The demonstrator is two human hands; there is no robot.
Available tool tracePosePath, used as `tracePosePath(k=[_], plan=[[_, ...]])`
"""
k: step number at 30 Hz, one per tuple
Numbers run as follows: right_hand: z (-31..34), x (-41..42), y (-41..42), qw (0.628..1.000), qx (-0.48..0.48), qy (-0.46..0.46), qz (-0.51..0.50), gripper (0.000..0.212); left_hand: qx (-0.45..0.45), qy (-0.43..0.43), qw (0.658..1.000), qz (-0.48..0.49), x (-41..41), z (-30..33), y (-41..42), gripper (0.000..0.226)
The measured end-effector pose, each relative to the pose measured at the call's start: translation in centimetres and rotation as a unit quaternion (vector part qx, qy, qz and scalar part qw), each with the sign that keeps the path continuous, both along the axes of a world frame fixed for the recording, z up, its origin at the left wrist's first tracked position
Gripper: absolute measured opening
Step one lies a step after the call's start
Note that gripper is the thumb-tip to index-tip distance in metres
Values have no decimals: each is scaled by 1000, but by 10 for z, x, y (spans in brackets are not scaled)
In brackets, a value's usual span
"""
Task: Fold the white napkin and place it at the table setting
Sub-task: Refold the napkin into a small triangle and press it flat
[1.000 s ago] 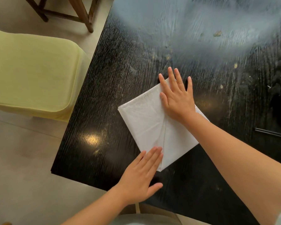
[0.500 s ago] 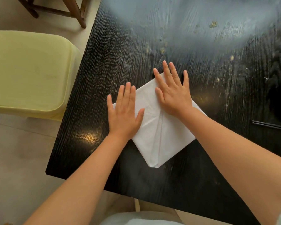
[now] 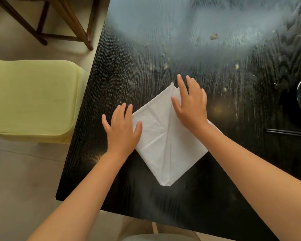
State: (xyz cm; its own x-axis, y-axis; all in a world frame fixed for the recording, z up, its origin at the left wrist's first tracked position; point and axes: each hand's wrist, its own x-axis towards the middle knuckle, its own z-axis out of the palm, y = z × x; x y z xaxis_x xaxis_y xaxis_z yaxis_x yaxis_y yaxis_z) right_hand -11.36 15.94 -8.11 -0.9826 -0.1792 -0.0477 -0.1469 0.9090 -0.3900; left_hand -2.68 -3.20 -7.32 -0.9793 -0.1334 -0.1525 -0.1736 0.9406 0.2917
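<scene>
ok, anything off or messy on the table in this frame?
Yes. The black table is dirty: yellowish crumbs and pale smears lie beyond the white napkin, mostly toward the far side. The napkin itself sits turned like a diamond and creased, flat under the left hand and right hand. Nothing looks spilled or torn.

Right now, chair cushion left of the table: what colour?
Pale yellow-green chair cushion, plain, no pattern. Head view shows it.
</scene>
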Motion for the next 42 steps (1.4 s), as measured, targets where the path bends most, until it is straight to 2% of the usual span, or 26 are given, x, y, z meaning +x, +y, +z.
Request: tracePosePath(k=[2,7,15,19,23,27,31,36,40,42], plan=[[4,5,14,999,-7,32,-43,49,38,53,997,-30,-20,9,4,46],[11,13,31,998,26,-12,-48,22,53,3,998,-43,-66,18,24,30],[17,12,23,991,108,-47,-69,16,81,-53,995,-2,-67,10,25,20],[16,10,18,992,76,-71,-74,13,109,-84,990,5,-68,9,23,6],[16,11,17,990,68,-96,-72,14,159,-87,983,-6,-63,14,21,4],[29,4,27,988,-33,-124,-80,4,193,-62,979,-28,-67,32,16,3],[82,-26,34,988,-116,-43,-91,5,204,50,977,-45,-98,75,14,2],[154,-64,44,974,-192,104,-67,7,227,198,949,-90,-140,141,18,4],[183,-72,55,950,-191,244,-25,5,192,310,920,-142,-151,175,24,5],[182,-62,60,944,-166,287,14,4,174,329,913,-168,-143,175,26,5]])
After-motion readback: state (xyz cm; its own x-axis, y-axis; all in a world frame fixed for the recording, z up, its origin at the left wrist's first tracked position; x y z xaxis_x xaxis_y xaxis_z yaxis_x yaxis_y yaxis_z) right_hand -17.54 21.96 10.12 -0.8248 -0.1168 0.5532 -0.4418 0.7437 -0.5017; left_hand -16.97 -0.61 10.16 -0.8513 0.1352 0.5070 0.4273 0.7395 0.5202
